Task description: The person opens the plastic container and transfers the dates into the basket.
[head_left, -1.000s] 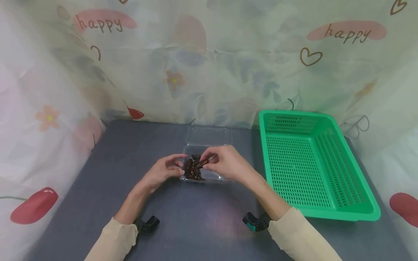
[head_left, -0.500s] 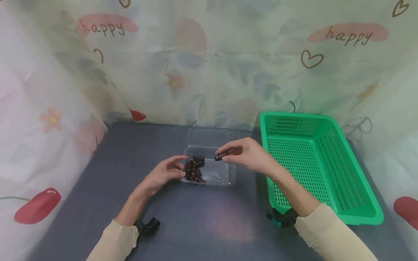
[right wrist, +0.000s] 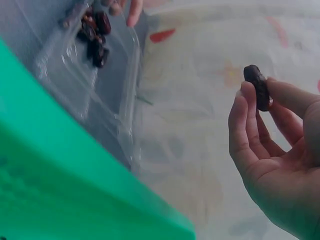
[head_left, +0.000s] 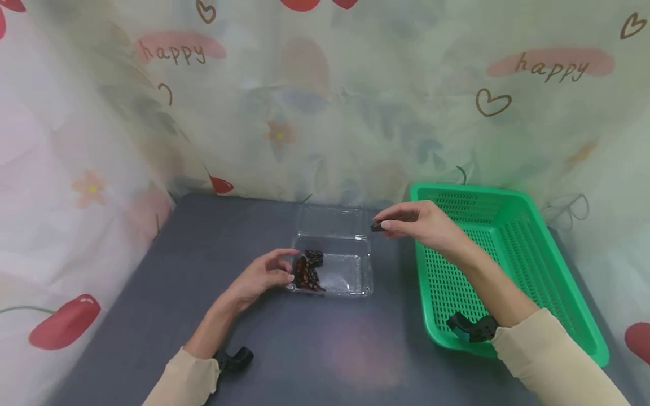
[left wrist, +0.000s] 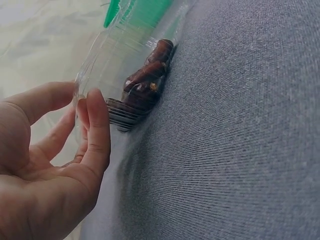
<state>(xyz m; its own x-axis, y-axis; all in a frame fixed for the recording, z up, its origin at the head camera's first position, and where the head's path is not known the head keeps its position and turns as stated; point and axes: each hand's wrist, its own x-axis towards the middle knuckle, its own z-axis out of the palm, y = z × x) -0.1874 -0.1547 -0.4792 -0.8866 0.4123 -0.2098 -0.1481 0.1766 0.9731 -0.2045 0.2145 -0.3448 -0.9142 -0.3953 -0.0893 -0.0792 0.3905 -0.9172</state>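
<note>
A clear plastic clamshell box (head_left: 342,273) stands with its lid (head_left: 332,221) folded back on the dark table. Several dark brown, wrinkled dates (head_left: 308,272) lie in its left part. My left hand (head_left: 263,276) holds the box by its left side, fingertips and thumb at the wall, as the left wrist view (left wrist: 55,145) shows. My right hand (head_left: 426,225) is raised between the box and the green basket, pinching one date (right wrist: 257,88) between thumb and fingers. Part of this date is covered by the fingertips in the head view.
The green perforated basket (head_left: 425,304) stands right of the box, under my right forearm. No contents show in its visible part. A printed cloth (head_left: 350,141) hangs behind the table and along both sides.
My right hand has lifted a date out of the box and carried it right and up, towards the basket. My left hand has stayed at the box's left side. The head view has shifted slightly.
</note>
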